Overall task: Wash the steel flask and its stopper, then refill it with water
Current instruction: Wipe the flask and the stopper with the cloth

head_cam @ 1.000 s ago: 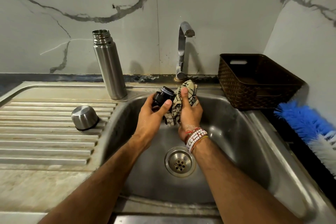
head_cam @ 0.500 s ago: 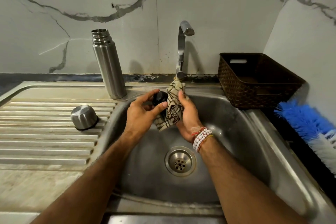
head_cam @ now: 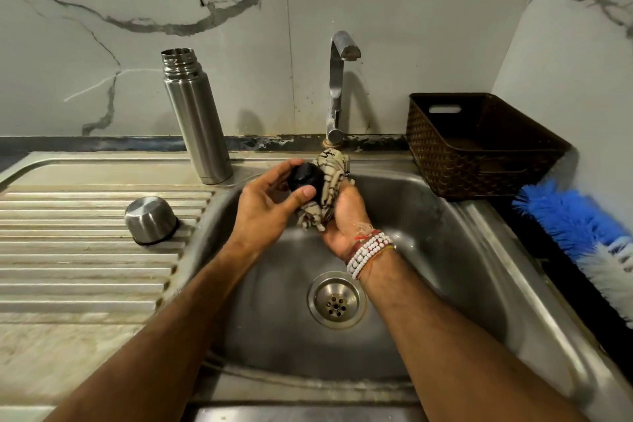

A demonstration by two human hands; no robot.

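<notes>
The open steel flask (head_cam: 197,120) stands upright on the sink's back ledge, left of the tap (head_cam: 337,92). Its steel cup lid (head_cam: 150,219) lies upside down on the ribbed drainboard. Over the sink basin (head_cam: 445,250), my left hand (head_cam: 263,212) holds the black stopper (head_cam: 305,178) between thumb and fingers. My right hand (head_cam: 346,216) grips a beige patterned cloth (head_cam: 329,188), which is pressed against the stopper's right side. No water runs from the tap.
A dark brown woven basket (head_cam: 479,147) sits on the right ledge by the wall. A blue and white brush (head_cam: 582,236) lies right of the basin. The drain strainer (head_cam: 337,300) is in the basin floor. The drainboard (head_cam: 68,267) stretches to the left.
Both hands have shifted slightly up and back toward the tap. The stopper has turned in my left hand, and the cloth has been rubbed around it.
</notes>
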